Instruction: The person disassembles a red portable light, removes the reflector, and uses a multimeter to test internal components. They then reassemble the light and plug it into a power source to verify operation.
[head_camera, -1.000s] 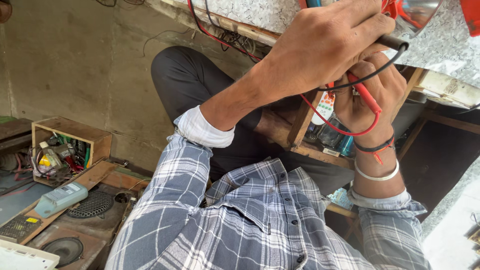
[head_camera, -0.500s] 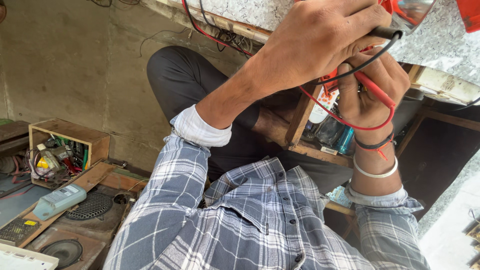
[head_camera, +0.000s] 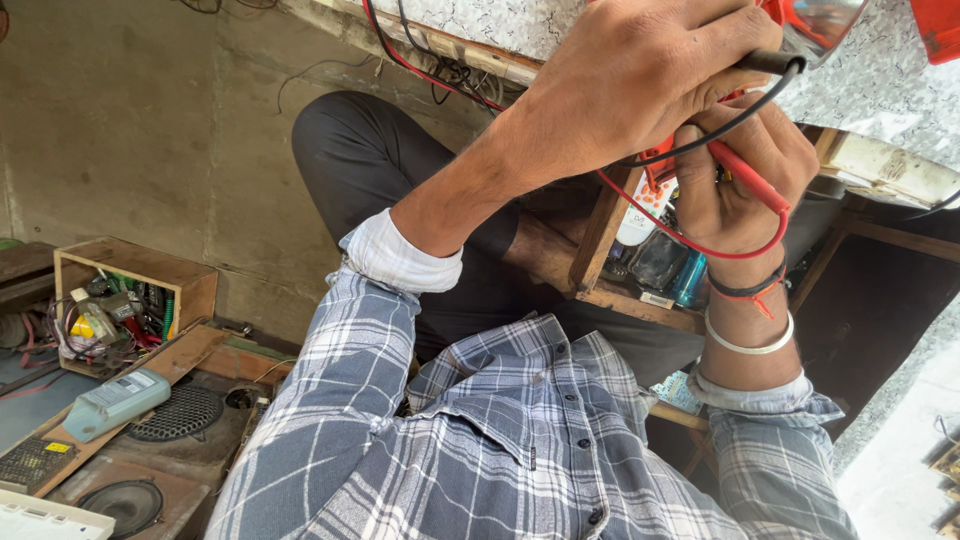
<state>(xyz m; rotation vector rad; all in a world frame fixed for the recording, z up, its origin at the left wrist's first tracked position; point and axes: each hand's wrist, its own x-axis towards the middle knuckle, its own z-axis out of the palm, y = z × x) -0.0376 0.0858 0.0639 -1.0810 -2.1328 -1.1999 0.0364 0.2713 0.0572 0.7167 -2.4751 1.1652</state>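
hands raised nearer the speckled surface (head_camera: 880, 90) than before: left hand (head_camera: 640, 85) pinching black probe (head_camera: 770, 62), right hand (head_camera: 745, 175) gripping red probe (head_camera: 745, 178); contact hidden.

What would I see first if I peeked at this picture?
First you'd spot the two hands up top: the left hand grips a black probe, and the right hand beside it holds a red probe with a red wire looping below. Lower down is the checked shirt, and at far left a wooden box stuffed with parts.
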